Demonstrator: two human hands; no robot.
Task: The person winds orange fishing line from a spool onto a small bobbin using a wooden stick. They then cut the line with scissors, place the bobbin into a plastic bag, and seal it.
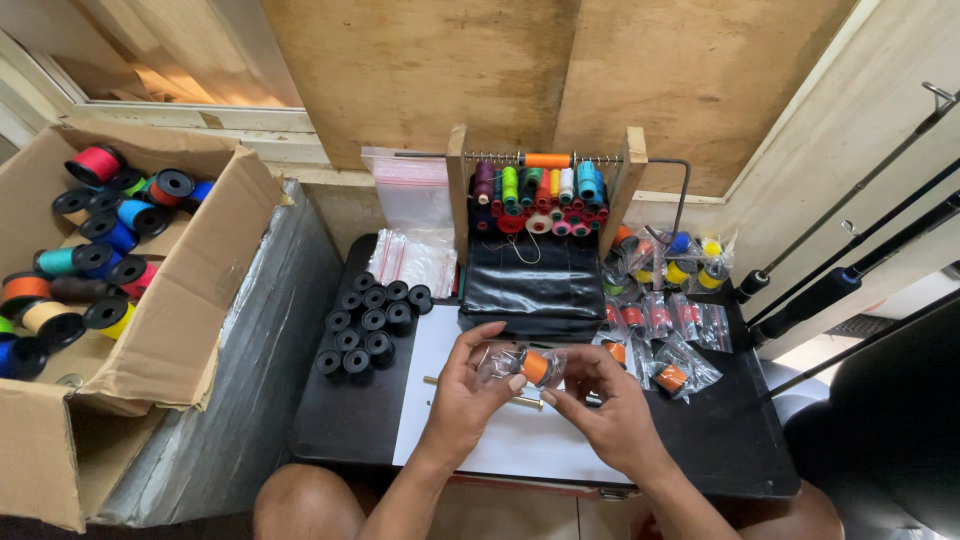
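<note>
head view: left hand (468,392) and right hand (608,402) both pinch a bagged orange spool (534,365) near the desk's (345,425) front edge.

Cardboard box (190,330) w/ big spools left, black empty spools (372,322), thread rack (545,190).

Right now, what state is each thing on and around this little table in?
Orange spool: held in a clear bag between both hands.
Left hand: pinching the bag.
Right hand: pinching the bag.
Cardboard box: open, holding coloured spools.
Black spools: loose, clustered on the table.
</note>
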